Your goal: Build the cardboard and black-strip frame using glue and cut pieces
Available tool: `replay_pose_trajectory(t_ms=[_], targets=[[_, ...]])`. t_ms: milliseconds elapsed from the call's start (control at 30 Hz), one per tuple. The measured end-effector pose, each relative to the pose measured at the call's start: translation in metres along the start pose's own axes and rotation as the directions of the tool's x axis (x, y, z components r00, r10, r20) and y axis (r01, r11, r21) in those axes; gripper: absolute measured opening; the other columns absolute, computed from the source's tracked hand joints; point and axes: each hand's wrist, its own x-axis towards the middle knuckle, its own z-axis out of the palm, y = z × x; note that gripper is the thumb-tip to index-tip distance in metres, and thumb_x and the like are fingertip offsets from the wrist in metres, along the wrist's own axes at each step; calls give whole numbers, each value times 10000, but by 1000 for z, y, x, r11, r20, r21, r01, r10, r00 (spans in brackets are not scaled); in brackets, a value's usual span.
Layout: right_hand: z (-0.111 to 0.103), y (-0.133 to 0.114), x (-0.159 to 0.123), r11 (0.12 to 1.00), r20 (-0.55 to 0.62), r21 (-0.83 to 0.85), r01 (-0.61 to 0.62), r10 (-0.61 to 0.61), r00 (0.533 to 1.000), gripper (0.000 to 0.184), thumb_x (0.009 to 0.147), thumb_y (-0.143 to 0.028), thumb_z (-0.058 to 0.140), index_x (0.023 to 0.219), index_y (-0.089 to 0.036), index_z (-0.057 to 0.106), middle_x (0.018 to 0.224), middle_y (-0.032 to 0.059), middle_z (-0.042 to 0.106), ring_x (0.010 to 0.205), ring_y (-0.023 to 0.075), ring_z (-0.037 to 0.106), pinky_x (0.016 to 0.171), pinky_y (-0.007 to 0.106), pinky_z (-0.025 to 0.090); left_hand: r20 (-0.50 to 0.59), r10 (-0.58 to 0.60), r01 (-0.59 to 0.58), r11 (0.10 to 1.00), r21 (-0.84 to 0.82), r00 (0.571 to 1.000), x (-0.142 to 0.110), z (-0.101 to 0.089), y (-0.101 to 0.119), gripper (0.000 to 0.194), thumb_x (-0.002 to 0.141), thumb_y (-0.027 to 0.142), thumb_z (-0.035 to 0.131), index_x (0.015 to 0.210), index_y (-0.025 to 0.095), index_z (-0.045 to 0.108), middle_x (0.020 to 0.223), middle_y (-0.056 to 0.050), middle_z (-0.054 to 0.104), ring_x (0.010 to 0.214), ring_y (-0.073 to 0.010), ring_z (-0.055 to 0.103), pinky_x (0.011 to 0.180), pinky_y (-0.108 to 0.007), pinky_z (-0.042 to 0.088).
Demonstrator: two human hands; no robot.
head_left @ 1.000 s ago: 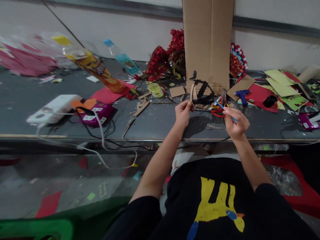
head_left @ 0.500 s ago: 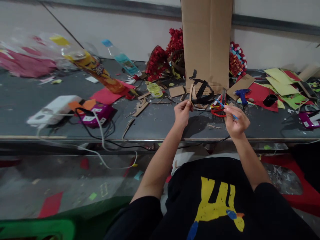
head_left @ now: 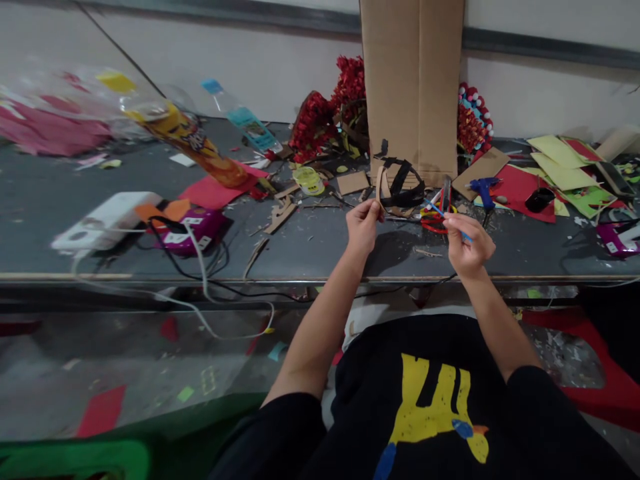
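My left hand (head_left: 364, 227) is closed, with thumb and fingers pinching the brown cardboard edge of a small open frame made of strips (head_left: 380, 185). The frame's other bands (head_left: 403, 185) are black, and it is held just above the table. My right hand (head_left: 470, 245) pinches a thin blue stick (head_left: 435, 209), whose far end points up and left toward the black bands, apparently short of touching them. Whether the stick is a brush or a pen I cannot tell. Red-handled scissors (head_left: 434, 225) lie behind the stick, partly covered by my right hand.
A tall cardboard sheet (head_left: 415, 87) stands at the back. To the right are a blue glue gun (head_left: 484, 190) and coloured paper (head_left: 565, 157). Leftward sit a small yellow-green tub (head_left: 309, 180), two bottles, a purple box (head_left: 197, 230) and a white power strip (head_left: 105, 220) with loose cables.
My right hand and the blue stick have shifted slightly left and down. My left hand keeps its pinch on the frame. The whole view has slid a little.
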Motion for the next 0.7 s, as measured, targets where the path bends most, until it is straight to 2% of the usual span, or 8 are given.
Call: replay_pose_trajectory(t_ms=[133, 267, 367, 533, 700], targets=[[0, 2, 1, 997, 20, -64, 46, -44, 999, 81, 891, -175, 553, 932, -240, 580, 834, -6, 734, 766, 113, 714, 685, 232, 595, -8, 10, -10, 1000, -2, 1000, 0, 1, 1, 423, 687, 547, 705, 552, 172, 565, 508, 27, 489, 474, -67, 427, 471, -204, 341], [8, -12, 1, 993, 63, 61, 97, -101, 993, 207, 848, -106, 587, 1006, -240, 590, 892, -1, 735, 835, 105, 706, 743, 215, 588, -5, 0, 0, 1000, -16, 1000, -1, 0, 3, 433, 674, 552, 715, 542, 169, 561, 495, 33, 479, 465, -62, 410, 460, -199, 326], [11, -17, 1, 993, 54, 102, 65, -70, 996, 208, 854, -108, 574, 1014, -239, 594, 903, -8, 735, 845, 99, 704, 752, 209, 582, -22, -15, 14, 1000, -21, 1000, -1, 0, 4, 449, 666, 561, 716, 535, 165, 552, 496, 34, 485, 466, -58, 413, 461, -192, 326], [7, -3, 3, 999, 26, -1, 53, -53, 998, 134, 878, -151, 558, 969, -243, 595, 876, -17, 735, 804, 105, 711, 726, 220, 589, -56, -28, 26, 999, -44, 998, 0, 0, 3, 442, 646, 551, 735, 542, 160, 556, 491, 39, 488, 460, -52, 415, 456, -183, 321], [6, -2, 2, 991, 50, 9, 132, -133, 990, 225, 833, -91, 605, 1015, -223, 593, 895, 11, 734, 842, 112, 706, 756, 221, 592, -62, -46, 43, 998, -51, 997, 1, 0, 2, 408, 671, 506, 739, 546, 158, 565, 492, 38, 491, 460, -53, 425, 456, -185, 331]])
